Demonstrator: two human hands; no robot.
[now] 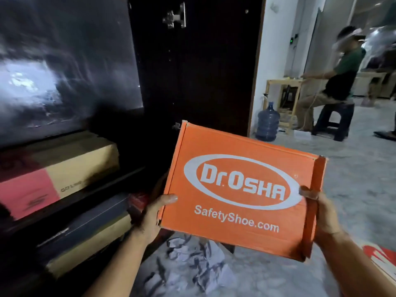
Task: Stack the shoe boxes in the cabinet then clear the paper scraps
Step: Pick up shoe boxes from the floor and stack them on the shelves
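- Your left hand (154, 215) and right hand (321, 213) clamp the orange shoe box (237, 196) by its two short ends, thumbs on the lid, likely to keep it level for sliding in.
- The cabinet (192, 71) stands open just left of your grip.
- Paper scraps (192, 260) lie below the box.
- The lid reads "Dr.OSHA" and "SafetyShoe.com".

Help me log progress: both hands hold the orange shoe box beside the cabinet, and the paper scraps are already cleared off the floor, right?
Not quite. In the head view both hands, left hand and right hand, do hold the orange shoe box, but the paper scraps lie on the floor below it.
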